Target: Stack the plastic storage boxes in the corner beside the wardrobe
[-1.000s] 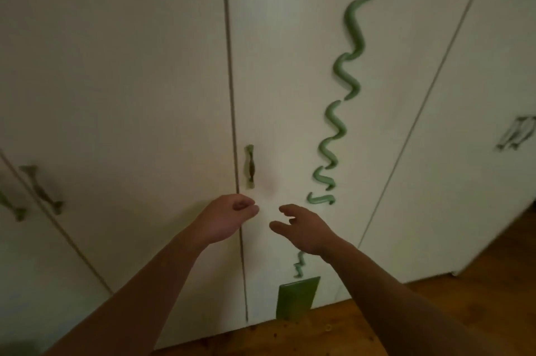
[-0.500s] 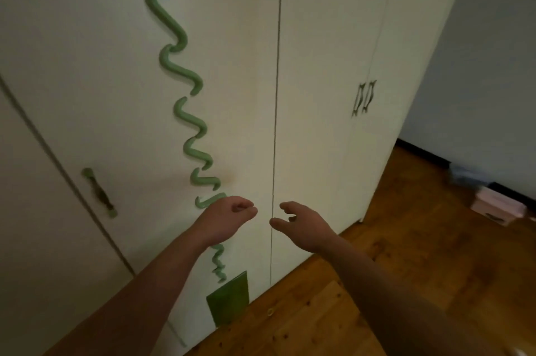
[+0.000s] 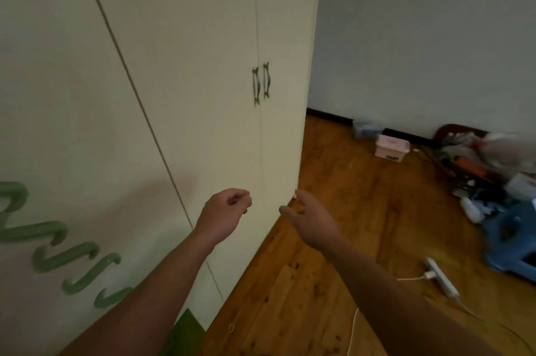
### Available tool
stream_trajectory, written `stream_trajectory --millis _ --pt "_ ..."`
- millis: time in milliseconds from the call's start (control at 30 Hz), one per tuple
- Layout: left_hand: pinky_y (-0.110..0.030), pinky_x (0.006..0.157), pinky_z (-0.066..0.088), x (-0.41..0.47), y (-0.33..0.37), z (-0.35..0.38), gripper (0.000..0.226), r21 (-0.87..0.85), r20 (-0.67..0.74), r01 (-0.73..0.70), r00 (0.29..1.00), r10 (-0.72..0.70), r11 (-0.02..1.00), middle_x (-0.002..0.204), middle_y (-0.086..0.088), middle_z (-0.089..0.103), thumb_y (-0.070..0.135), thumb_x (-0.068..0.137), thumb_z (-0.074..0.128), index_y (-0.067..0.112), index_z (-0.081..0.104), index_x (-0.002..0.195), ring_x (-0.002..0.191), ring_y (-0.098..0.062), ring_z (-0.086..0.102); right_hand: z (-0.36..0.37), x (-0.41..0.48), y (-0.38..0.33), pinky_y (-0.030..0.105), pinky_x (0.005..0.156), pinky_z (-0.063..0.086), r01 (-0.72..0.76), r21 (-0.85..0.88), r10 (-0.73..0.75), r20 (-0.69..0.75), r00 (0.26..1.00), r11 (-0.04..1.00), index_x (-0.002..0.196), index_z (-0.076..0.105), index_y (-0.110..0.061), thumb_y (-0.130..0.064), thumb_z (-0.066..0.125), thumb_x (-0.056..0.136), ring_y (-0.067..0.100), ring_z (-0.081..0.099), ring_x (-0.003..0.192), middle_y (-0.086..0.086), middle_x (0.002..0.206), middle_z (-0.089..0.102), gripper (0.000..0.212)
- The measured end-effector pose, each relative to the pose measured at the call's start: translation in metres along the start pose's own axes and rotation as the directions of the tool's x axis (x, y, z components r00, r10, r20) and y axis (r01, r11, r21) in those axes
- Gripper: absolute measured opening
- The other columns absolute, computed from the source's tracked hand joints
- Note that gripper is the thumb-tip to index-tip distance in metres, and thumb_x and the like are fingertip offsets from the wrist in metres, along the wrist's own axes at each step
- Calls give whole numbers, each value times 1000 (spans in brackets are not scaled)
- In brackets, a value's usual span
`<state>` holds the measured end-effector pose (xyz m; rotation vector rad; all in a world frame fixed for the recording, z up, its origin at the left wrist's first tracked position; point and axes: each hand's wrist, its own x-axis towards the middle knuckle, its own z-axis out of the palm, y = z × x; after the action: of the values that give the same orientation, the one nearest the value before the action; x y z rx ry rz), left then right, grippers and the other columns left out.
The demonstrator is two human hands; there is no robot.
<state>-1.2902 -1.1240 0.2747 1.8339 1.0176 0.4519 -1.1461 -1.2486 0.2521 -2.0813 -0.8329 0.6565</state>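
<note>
**View swings right: boxes now in sight, both hands empty**

A second ago I faced only the wardrobe [image 3: 179,71] doors and the green squiggle [image 3: 58,251]. Now the view has turned right, past the wardrobe's end, and the floor [image 3: 342,239] and far wall have come into frame. That matters: I can now see what look like the storage boxes. A pink box [image 3: 391,146] sits on the floor well beyond my right hand [image 3: 311,221], near the skirting, with a clear, bluish box [image 3: 366,129] just behind it. Both are blurred, so I can't tell their lids or contents.

My left hand [image 3: 224,215] is loosely curled, holding nothing, in front of the wardrobe door. My right hand is partly open, fingers relaxed, also empty, level with the wardrobe's corner edge.

To the right of that hand lie a white power strip [image 3: 442,279] with its cable and a blue stool [image 3: 513,242] among clutter. I judge nothing is stacked yet; the walk to the boxes comes next, minding that cable.
</note>
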Motion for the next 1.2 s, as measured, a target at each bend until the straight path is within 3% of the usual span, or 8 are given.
stream_trajectory --millis 167,267,367,533,767,1200 --pt "-30 84 50 77 19 40 28 16 163 -37 986 34 999 103 7 69 34 92 57 22 65 116 94 -9 65 -31 45 12 30 85 50 -119 82 130 -154 979 990 147 32 -29 -55 51 91 8 54 111 -4 146 44 65" --pt "-29 84 50 117 34 56 31 24 236 -72 970 64 997 108 5 68 35 93 56 20 63 120 97 -11 64 -47 72 14 40 99 46 -190 87 205 -207 957 978 149 28 -27 -56 49 91 22 44 131 -1 150 39 68" --pt "-31 87 49 148 47 68 32 56 298 -122 949 100 991 111 4 67 38 92 56 24 63 120 102 -14 62 -61 92 13 33 92 45 -210 118 234 -250 940 971 149 29 -26 -54 50 93 21 43 132 -1 150 39 67" --pt "-30 87 48 193 71 97 31 66 385 -191 910 152 979 113 5 65 42 93 53 26 62 119 104 -14 61 -87 123 21 41 103 42 -234 135 266 -322 909 963 150 27 -25 -53 50 93 21 43 132 0 149 40 68" --pt "-23 77 44 235 103 143 31 61 468 -257 861 199 965 111 8 62 42 93 53 27 61 119 102 -11 59 -127 159 52 43 103 43 -271 154 311 -390 867 950 148 30 -29 -61 51 88 19 43 132 -4 148 41 71" --pt "-36 93 50 328 196 282 28 62 517 -241 838 175 968 112 4 64 39 93 55 26 62 117 103 -13 60 -258 273 140 38 95 48 -289 198 349 -439 828 937 144 31 -35 -68 51 82 15 48 126 -8 144 45 73"
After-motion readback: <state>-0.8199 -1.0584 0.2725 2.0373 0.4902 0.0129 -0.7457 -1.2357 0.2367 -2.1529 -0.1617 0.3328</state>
